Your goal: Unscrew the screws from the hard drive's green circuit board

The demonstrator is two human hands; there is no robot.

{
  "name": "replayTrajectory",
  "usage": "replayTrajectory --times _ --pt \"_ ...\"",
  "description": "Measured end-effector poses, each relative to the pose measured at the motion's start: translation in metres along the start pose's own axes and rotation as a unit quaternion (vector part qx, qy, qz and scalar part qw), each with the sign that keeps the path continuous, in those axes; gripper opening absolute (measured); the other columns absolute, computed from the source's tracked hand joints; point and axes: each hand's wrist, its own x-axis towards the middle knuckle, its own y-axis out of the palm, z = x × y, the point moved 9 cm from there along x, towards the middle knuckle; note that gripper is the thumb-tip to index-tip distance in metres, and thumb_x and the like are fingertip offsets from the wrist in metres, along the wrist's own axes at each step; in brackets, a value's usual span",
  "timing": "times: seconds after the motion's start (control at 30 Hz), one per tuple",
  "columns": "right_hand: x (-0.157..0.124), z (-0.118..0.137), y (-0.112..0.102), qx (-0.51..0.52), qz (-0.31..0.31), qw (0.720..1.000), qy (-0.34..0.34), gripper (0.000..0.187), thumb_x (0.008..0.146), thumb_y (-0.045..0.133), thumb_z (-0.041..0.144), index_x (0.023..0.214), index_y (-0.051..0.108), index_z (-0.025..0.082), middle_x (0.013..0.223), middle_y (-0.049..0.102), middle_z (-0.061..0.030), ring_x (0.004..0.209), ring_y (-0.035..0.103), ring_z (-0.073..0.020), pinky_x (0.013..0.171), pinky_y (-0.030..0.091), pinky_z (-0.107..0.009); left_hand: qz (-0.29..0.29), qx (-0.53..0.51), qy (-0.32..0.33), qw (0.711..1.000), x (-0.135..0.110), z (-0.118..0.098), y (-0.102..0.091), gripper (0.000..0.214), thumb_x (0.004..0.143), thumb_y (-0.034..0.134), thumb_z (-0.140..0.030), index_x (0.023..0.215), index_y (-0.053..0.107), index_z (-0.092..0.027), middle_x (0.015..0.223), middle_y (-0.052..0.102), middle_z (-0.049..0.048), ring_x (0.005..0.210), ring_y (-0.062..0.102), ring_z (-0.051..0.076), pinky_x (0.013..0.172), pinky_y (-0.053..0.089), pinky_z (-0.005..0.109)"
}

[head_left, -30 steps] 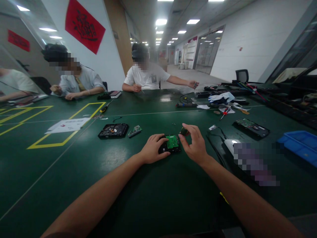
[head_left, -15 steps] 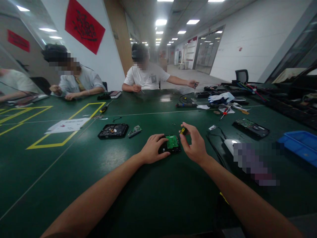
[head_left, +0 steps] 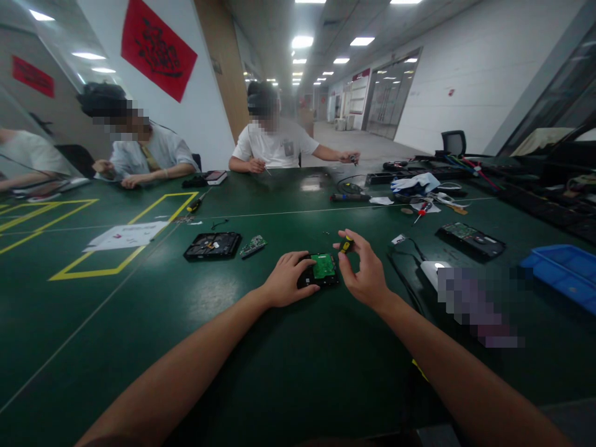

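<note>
A hard drive [head_left: 325, 268] with a green circuit board on its upper side lies flat on the green table. My left hand [head_left: 287, 280] grips its left end, thumb along the near edge and fingers over the top. Just right of the drive, my right hand [head_left: 367, 273] pinches a short yellow-and-black screwdriver [head_left: 345, 244] between thumb and fingers. The screwdriver is tilted, with its thin shaft pointing left above the drive's far right corner. Tiny screws [head_left: 326, 233] seem to lie beyond the drive.
Left of my hands are another hard drive [head_left: 213, 246] and a loose circuit board [head_left: 254, 246]. A third drive [head_left: 470, 240] and a blue tray [head_left: 565, 273] sit at right, near a cabled white device [head_left: 431, 273]. Across the table, a co-worker [head_left: 279, 146] holds small items.
My right fingers have shifted on the screwdriver, which is tilted differently and shows its shaft. My left hand and the drive stay put. The co-worker's outstretched hand across the table has moved left.
</note>
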Motion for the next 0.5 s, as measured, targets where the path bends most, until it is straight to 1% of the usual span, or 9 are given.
replayTrajectory --times 0.07,0.13,0.2,0.3,0.37,0.43,0.5 --pt "0.0012 0.0024 -0.0036 -0.019 -0.014 1.000 -0.012 0.054 0.099 0.063 0.024 0.150 0.046 0.031 0.135 0.059 -0.0116 0.111 0.066 -0.0272 0.097 0.059 -0.050 -0.001 0.001 -0.001 1.000 0.0002 0.0003 0.0004 0.069 0.089 0.068 -0.062 0.143 0.056 -0.022 0.153 0.050 0.0170 0.142 0.046 0.037 0.119 0.037 0.058" --pt "0.0025 0.0039 -0.0072 -0.048 -0.027 0.998 -0.020 0.050 0.098 0.066 0.026 0.146 0.052 0.032 0.125 0.060 -0.0106 0.108 0.065 -0.0278 0.092 0.060 -0.049 -0.001 0.000 -0.002 1.000 0.0004 0.0007 0.0008 0.068 0.089 0.068 -0.062 0.143 0.056 -0.022 0.153 0.050 0.0167 0.142 0.046 0.037 0.118 0.037 0.058" --pt "0.0033 0.0038 -0.0075 -0.058 -0.025 0.998 -0.019 0.051 0.100 0.063 0.025 0.148 0.051 0.033 0.123 0.061 -0.0100 0.107 0.065 -0.0274 0.092 0.060 -0.049 -0.002 -0.002 -0.001 1.000 0.0003 0.0007 0.0011 0.069 0.088 0.069 -0.061 0.144 0.056 -0.023 0.152 0.050 0.0166 0.141 0.046 0.037 0.118 0.037 0.058" --pt "0.0029 0.0031 -0.0031 -0.033 -0.003 0.999 -0.018 0.055 0.103 0.054 0.020 0.155 0.043 0.033 0.131 0.063 -0.0098 0.113 0.065 -0.0272 0.101 0.057 -0.052 -0.006 -0.003 0.005 1.000 0.0001 0.0002 0.0003 0.069 0.088 0.070 -0.061 0.144 0.055 -0.023 0.151 0.051 0.0168 0.141 0.047 0.037 0.119 0.037 0.057" --pt "0.0025 0.0027 -0.0004 -0.015 0.010 1.000 -0.015 0.056 0.103 0.051 0.019 0.157 0.041 0.033 0.137 0.062 -0.0099 0.116 0.065 -0.0268 0.103 0.056 -0.052 -0.007 -0.004 0.005 1.000 -0.0002 -0.0001 -0.0002 0.069 0.088 0.070 -0.061 0.144 0.056 -0.022 0.151 0.051 0.0169 0.141 0.047 0.037 0.118 0.037 0.057" --pt "0.0027 0.0034 -0.0001 -0.013 0.012 1.000 -0.016 0.056 0.103 0.052 0.019 0.156 0.042 0.033 0.136 0.062 -0.0100 0.114 0.066 -0.0265 0.101 0.057 -0.051 -0.007 -0.004 0.004 1.000 -0.0003 -0.0001 -0.0006 0.068 0.088 0.069 -0.060 0.144 0.056 -0.023 0.151 0.051 0.0170 0.141 0.047 0.037 0.118 0.038 0.057" --pt "0.0033 0.0049 -0.0025 -0.027 0.002 0.999 -0.022 0.054 0.102 0.056 0.021 0.153 0.045 0.034 0.131 0.062 -0.0099 0.109 0.065 -0.0265 0.095 0.059 -0.049 -0.004 -0.004 0.004 1.000 -0.0003 -0.0004 -0.0006 0.068 0.089 0.069 -0.060 0.144 0.056 -0.023 0.151 0.050 0.0169 0.141 0.047 0.037 0.118 0.038 0.058"
